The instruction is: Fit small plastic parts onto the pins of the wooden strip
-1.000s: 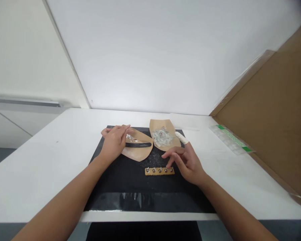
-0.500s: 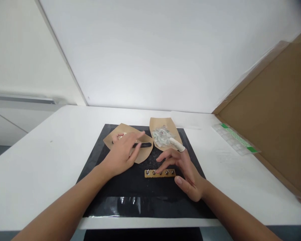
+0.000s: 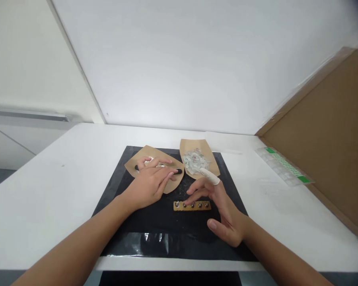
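My left hand (image 3: 150,183) is over the left brown paper tray (image 3: 170,186), its thumb and forefinger close together beside a black rounded bar (image 3: 179,171). Whatever is between those fingertips is hidden. Small white bits (image 3: 148,159) show in that tray behind the knuckles. My right hand (image 3: 219,210) rests with its fingers apart and loosely bent, a white finger cot (image 3: 209,176) on the forefinger. One of its fingertips touches, or hovers just over, a narrow tan strip (image 3: 192,206) carrying a row of several dark shiny round pieces.
Crumpled, translucent pale pieces (image 3: 196,161) fill the right paper tray (image 3: 207,147). Beneath everything lies a black mat (image 3: 137,222) on the white table (image 3: 62,198). To the right, a clear plastic case with a green label (image 3: 286,165) lies by a brown cardboard panel (image 3: 322,119).
My left thumb and forefinger have come together by the black bar; before, they were spread. The right hand keeps nearly the same pose. The whole view has shifted slightly.
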{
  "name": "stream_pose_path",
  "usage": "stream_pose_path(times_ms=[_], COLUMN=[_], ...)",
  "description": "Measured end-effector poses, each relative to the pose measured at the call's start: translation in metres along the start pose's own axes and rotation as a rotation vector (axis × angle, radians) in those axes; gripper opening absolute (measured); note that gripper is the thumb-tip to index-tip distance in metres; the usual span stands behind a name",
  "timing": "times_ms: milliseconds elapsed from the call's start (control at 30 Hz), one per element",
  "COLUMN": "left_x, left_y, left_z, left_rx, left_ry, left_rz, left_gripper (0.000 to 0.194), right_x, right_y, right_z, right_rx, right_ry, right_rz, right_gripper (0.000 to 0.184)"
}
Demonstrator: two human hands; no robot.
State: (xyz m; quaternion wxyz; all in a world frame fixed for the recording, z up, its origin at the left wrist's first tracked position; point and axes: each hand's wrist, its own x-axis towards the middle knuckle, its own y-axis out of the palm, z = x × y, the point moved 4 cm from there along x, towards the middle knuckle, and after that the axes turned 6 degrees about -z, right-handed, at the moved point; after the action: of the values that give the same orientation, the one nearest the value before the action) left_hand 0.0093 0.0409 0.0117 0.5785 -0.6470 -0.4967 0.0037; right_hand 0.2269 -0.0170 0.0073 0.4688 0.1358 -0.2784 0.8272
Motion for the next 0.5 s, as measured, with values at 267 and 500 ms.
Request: stream_pose_path(times_ms=[267, 500], left_x=[0.0014, 0.0005], left_y=[-0.0014, -0.0008], left_z=[-0.0046, -0.0037], left_rx=[-0.012, -0.006], left_ry=[-0.035, 0.0], left_rz=[0.067, 0.044], left_gripper=[0.029, 0.029], right_x=[0.0014, 0.002], right_y=[0.0066, -0.0002], right_z=[-0.0035, 0.0002], right_rx=[-0.061, 0.015], right_ry=[0.016, -0.027], right_rz=[0.079, -0.008], right_gripper=[0.087, 0.076])
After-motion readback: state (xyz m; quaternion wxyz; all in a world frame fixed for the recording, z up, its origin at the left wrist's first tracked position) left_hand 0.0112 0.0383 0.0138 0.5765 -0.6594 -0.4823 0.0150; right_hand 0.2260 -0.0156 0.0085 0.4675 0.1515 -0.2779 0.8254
